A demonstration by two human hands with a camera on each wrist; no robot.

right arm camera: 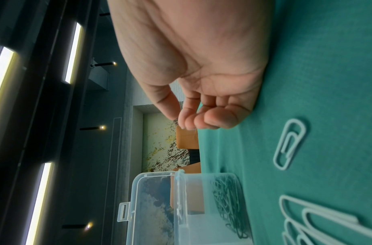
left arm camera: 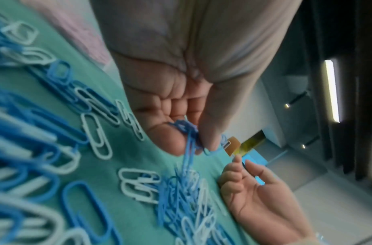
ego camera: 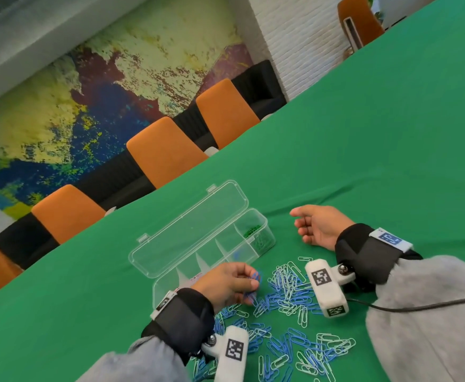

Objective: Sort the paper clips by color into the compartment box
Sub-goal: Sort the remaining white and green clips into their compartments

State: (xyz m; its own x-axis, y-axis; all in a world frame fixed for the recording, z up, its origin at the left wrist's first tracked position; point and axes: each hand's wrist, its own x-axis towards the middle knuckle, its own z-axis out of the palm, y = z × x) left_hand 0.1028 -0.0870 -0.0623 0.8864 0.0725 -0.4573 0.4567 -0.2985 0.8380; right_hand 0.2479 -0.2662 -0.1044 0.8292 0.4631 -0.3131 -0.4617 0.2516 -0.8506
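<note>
Left hand (ego camera: pixel 227 285) pinches blue clips (left arm camera: pixel 188 132); right hand (ego camera: pixel 318 227) rests, seemingly empty

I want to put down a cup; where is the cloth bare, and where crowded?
Bare: the green cloth beyond the right hand and behind the compartment box; also left of the left hand. Crowded: the paper clips lying between both wrists.

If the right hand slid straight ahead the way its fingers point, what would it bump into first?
Probably the clear compartment box: the right hand rests on the green cloth with its fingers pointing toward the end holding green clips. Depth is uncertain.
</note>
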